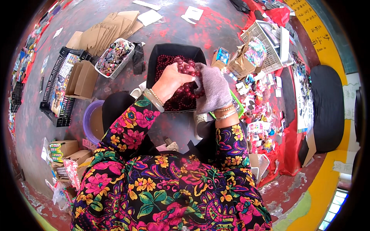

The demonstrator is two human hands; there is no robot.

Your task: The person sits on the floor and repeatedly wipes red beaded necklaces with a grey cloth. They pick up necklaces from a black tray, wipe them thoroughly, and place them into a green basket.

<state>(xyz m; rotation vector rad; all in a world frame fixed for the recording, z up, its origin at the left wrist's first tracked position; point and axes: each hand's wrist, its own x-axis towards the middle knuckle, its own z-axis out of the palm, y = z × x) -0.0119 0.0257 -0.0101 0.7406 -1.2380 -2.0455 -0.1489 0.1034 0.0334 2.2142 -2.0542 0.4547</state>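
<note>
A strand of dark red round beads (pixel 186 70) is pinched between the thumb and fingers of my left hand (pixel 169 82), held over a black bin. More of the same beads hang below, against a fuzzy mauve cloth (pixel 211 79). That cloth covers my right hand (pixel 220 94) down to the wrist, so its fingers are hidden; I cannot tell whether they grip the beads. Both hands are close together above the black bin (pixel 177 49), which has a mass of dark red beads (pixel 165 63) in it. Bracelets circle both wrists.
To the left are a white basket of trinkets (pixel 115 76), an open cardboard box (pixel 85 79), a black crate (pixel 61 120) and a purple basin (pixel 88 125). On the right lie cartons (pixel 241 63), a pale crate (pixel 252 32) and scattered small goods (pixel 258 96). Flattened cardboard (pixel 110 30) lies beyond.
</note>
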